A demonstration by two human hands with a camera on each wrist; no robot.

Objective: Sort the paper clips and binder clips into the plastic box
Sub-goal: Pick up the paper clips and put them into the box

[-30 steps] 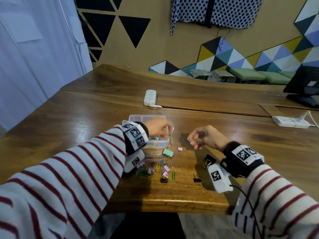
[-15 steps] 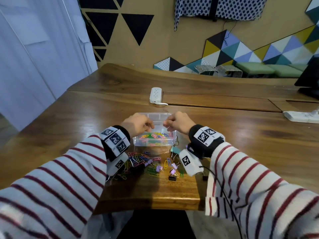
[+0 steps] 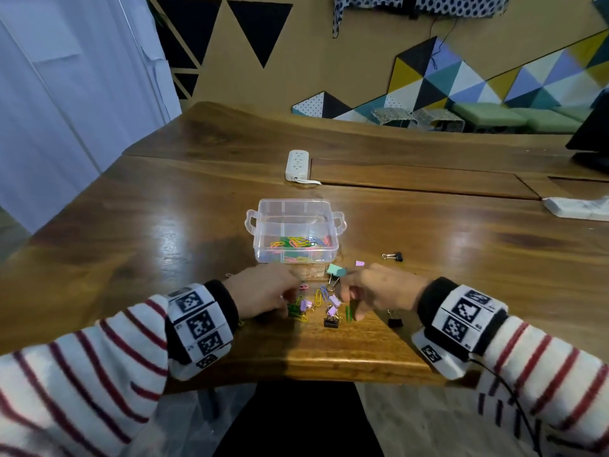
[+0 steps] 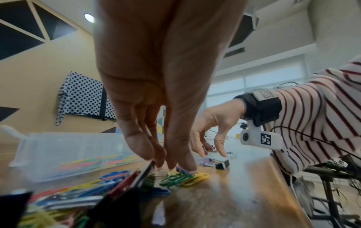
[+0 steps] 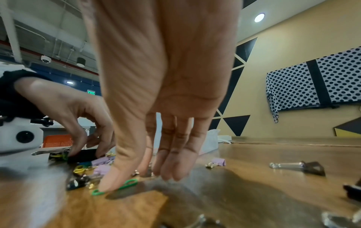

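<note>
The clear plastic box (image 3: 260, 222) stands mid-table with several coloured paper clips (image 3: 298, 243) in its near compartments. In front of it lies a loose pile of paper clips and binder clips (image 3: 318, 300). My left hand (image 3: 288, 300) reaches down into the pile's left side. In the wrist views its thumb and fingers (image 4: 181, 160) close on a black binder clip (image 5: 84, 155). My right hand (image 3: 349, 301) is at the pile's right side with its fingers pointing down. Its thumb (image 5: 115, 174) presses a green paper clip (image 5: 129, 183) onto the wood.
Single binder clips lie apart: mint (image 3: 336, 270), purple (image 3: 360, 263), black (image 3: 393, 256) and black (image 3: 394, 321). A white power strip (image 3: 297, 163) sits behind the box, another (image 3: 576, 207) at far right. The table's front edge (image 3: 329, 371) is close below the pile.
Half a second ago both hands were over the box. Both have come back toward me and down onto the pile of clips.
</note>
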